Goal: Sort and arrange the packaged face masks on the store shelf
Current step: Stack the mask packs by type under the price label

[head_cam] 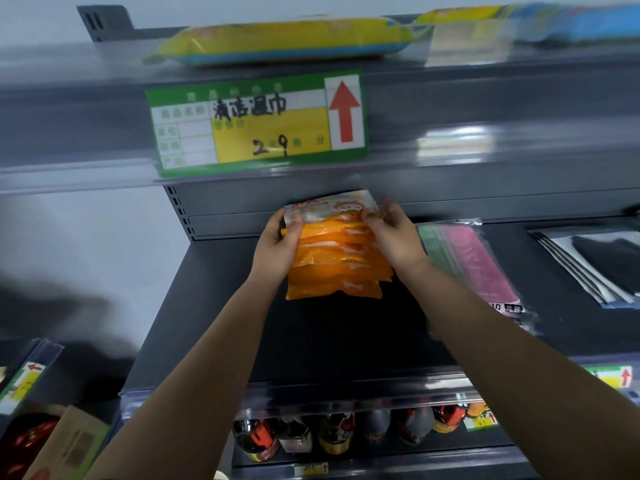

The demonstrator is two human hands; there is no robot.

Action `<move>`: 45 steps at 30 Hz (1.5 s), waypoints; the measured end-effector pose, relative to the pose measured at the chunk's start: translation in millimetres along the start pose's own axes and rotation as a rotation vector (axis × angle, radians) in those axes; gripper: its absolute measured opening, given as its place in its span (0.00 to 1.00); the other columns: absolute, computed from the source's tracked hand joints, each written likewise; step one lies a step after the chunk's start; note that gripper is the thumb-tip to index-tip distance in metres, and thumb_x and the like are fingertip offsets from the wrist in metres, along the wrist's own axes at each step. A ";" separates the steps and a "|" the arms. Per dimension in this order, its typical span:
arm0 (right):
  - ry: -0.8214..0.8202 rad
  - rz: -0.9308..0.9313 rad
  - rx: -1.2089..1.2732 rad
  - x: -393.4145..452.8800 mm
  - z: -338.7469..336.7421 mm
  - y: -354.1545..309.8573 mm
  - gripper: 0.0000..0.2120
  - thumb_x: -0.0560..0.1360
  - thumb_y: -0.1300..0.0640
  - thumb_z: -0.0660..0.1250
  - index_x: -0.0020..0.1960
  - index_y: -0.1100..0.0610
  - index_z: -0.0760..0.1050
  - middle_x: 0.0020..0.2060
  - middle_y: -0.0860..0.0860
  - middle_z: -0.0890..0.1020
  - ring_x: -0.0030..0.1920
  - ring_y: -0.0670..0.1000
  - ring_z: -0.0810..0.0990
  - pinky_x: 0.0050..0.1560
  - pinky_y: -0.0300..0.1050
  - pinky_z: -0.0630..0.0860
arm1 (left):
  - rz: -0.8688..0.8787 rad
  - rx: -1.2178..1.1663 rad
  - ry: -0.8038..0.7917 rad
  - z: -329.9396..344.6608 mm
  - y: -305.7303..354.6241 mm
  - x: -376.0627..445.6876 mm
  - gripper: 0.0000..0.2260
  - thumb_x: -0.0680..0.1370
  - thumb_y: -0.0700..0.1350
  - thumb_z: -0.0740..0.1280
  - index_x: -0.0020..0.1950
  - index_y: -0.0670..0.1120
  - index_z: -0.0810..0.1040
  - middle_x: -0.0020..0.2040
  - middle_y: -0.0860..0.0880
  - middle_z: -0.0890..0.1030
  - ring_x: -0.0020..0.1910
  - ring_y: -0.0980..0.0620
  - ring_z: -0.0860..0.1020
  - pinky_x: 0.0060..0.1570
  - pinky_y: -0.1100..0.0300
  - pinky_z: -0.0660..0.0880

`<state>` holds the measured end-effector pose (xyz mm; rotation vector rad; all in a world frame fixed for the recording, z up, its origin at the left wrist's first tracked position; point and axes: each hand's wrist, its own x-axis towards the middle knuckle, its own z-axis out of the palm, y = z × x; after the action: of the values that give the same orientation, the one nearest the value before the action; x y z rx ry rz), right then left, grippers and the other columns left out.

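A stack of orange packaged face masks (337, 258) lies on the dark shelf (346, 334), toward its back left. My left hand (277, 249) grips the stack's left edge with the thumb on top. My right hand (394, 237) holds the right edge, fingers curled over the upper corner. To the right lies a pack of pink and green masks (474, 261). Farther right, silver packs of black masks (595, 265) are fanned out.
A green and yellow price tag (259, 123) with a red arrow hangs on the shelf above, where yellow and blue wipe packs (284, 41) lie. Bottles (332, 431) stand on the shelf below. A brown carton (69, 441) sits at the lower left.
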<state>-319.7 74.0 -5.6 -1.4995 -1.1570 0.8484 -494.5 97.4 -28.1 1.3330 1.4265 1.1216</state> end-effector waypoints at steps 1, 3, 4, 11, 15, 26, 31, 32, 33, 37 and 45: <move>0.004 -0.039 -0.060 -1.2 -1.5 -0.3 0.11 0.77 0.52 0.64 0.59 0.50 0.70 0.55 0.54 0.76 0.55 0.52 0.75 0.62 0.50 0.72 | 0.041 0.046 -0.003 -1.1 1.2 -0.3 0.24 0.79 0.56 0.61 0.74 0.54 0.62 0.73 0.48 0.65 0.69 0.47 0.67 0.68 0.48 0.66; 0.026 -0.137 -0.224 -3.8 -5.3 -0.6 0.19 0.75 0.50 0.66 0.63 0.53 0.69 0.62 0.57 0.74 0.62 0.55 0.73 0.65 0.50 0.69 | 0.152 0.199 -0.007 -4.7 4.1 -1.0 0.25 0.79 0.54 0.62 0.74 0.53 0.62 0.73 0.47 0.65 0.70 0.46 0.66 0.68 0.47 0.65; 0.037 -0.186 -0.311 -7.3 -8.2 -2.4 0.23 0.75 0.51 0.67 0.67 0.56 0.67 0.65 0.57 0.72 0.66 0.56 0.70 0.68 0.48 0.66 | 0.217 0.289 -0.005 -6.7 6.3 -1.7 0.25 0.79 0.53 0.63 0.74 0.52 0.62 0.73 0.46 0.65 0.70 0.46 0.65 0.69 0.47 0.65; 0.095 -0.318 -0.786 -32.4 -32.8 -11.2 0.25 0.74 0.53 0.66 0.69 0.57 0.67 0.64 0.56 0.71 0.64 0.59 0.68 0.65 0.53 0.67 | 0.566 0.754 -0.001 2.0 21.2 -15.0 0.22 0.78 0.50 0.63 0.72 0.49 0.67 0.70 0.47 0.70 0.68 0.43 0.66 0.66 0.46 0.64; 0.071 -0.324 -0.965 -44.0 -47.7 -10.4 0.23 0.74 0.52 0.64 0.67 0.56 0.69 0.62 0.55 0.73 0.62 0.59 0.70 0.62 0.54 0.68 | 0.651 0.996 -0.031 20.4 22.1 -25.9 0.23 0.78 0.53 0.61 0.73 0.52 0.64 0.73 0.49 0.66 0.71 0.44 0.63 0.70 0.46 0.57; -0.099 -0.328 -1.158 -63.1 -139.5 8.8 0.26 0.75 0.45 0.61 0.71 0.52 0.64 0.69 0.52 0.68 0.69 0.57 0.66 0.64 0.50 0.64 | 0.759 1.055 0.031 93.7 30.6 -92.9 0.25 0.72 0.59 0.63 0.65 0.48 0.75 0.61 0.48 0.78 0.60 0.43 0.75 0.59 0.50 0.68; -0.323 -0.265 -1.124 -67.3 -180.5 52.7 0.39 0.69 0.37 0.67 0.74 0.49 0.57 0.72 0.50 0.60 0.67 0.60 0.67 0.64 0.53 0.69 | 0.236 0.865 -0.225 144.5 3.0 -126.2 0.39 0.69 0.64 0.69 0.75 0.51 0.59 0.71 0.49 0.68 0.69 0.46 0.68 0.63 0.53 0.70; -0.360 -0.252 -1.108 -65.8 -184.6 62.5 0.42 0.69 0.37 0.68 0.75 0.48 0.54 0.74 0.49 0.57 0.68 0.59 0.66 0.64 0.52 0.69 | 0.163 0.828 -0.241 151.8 -2.2 -129.2 0.41 0.68 0.62 0.72 0.75 0.51 0.58 0.70 0.48 0.69 0.68 0.45 0.69 0.61 0.54 0.71; -0.389 -0.252 -1.085 -64.5 -187.5 70.9 0.43 0.68 0.37 0.68 0.76 0.48 0.53 0.74 0.49 0.55 0.69 0.59 0.66 0.65 0.50 0.69 | 0.122 0.800 -0.241 158.4 -6.6 -132.5 0.41 0.67 0.60 0.74 0.74 0.51 0.59 0.69 0.48 0.72 0.66 0.45 0.71 0.59 0.55 0.71; -0.436 -0.293 -0.967 -59.0 -194.2 93.6 0.44 0.68 0.48 0.74 0.76 0.47 0.52 0.74 0.48 0.52 0.64 0.59 0.73 0.61 0.51 0.74 | 0.128 0.731 -0.161 179.8 -10.7 -140.7 0.36 0.68 0.53 0.75 0.72 0.48 0.62 0.61 0.45 0.79 0.61 0.42 0.76 0.54 0.52 0.74; -0.434 -0.286 -0.941 -25.7 -198.1 105.1 0.46 0.69 0.53 0.74 0.77 0.47 0.49 0.76 0.48 0.48 0.67 0.59 0.70 0.65 0.52 0.71 | 0.121 0.766 -0.158 198.8 -8.4 -115.6 0.37 0.69 0.47 0.75 0.72 0.47 0.60 0.60 0.43 0.79 0.59 0.41 0.76 0.54 0.48 0.75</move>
<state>-118.5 -11.2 -62.2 -1.8381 -2.2384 0.4316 -296.2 -7.4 -79.7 2.0014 1.7484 0.5149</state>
